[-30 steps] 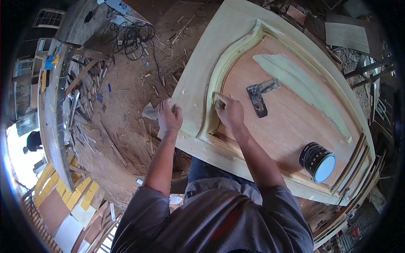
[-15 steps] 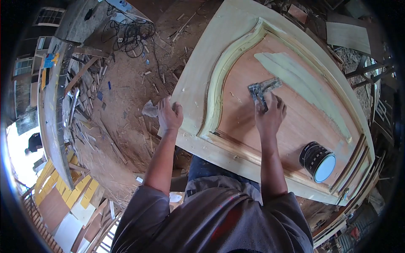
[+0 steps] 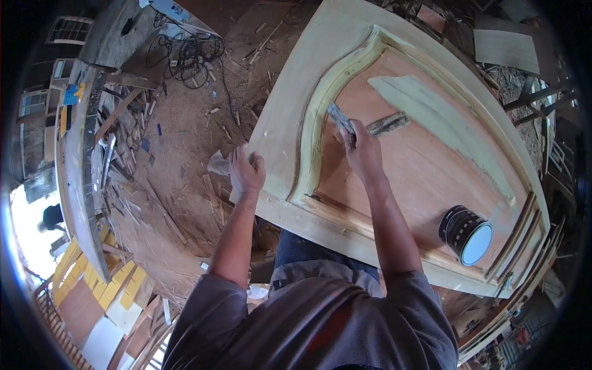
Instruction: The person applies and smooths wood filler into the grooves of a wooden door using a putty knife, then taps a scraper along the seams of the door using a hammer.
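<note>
Your right hand (image 3: 364, 151) has picked up the scraper (image 3: 341, 117) that lay against the other blade (image 3: 388, 124) half a second ago. You now hold it in closed fingers, tilted, its far end by the moulding (image 3: 316, 120); whether they touch is unclear. So the tool is in hand, while the blade lies on the board (image 3: 425, 179). Your left hand (image 3: 246, 169) stays at the board's edge, fingers bent, its grip impossible to tell.

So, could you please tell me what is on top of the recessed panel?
A dark can, a flat tool and a pale smear; the right hand holds a second flat tool. The panel beneath the can is hidden.
</note>
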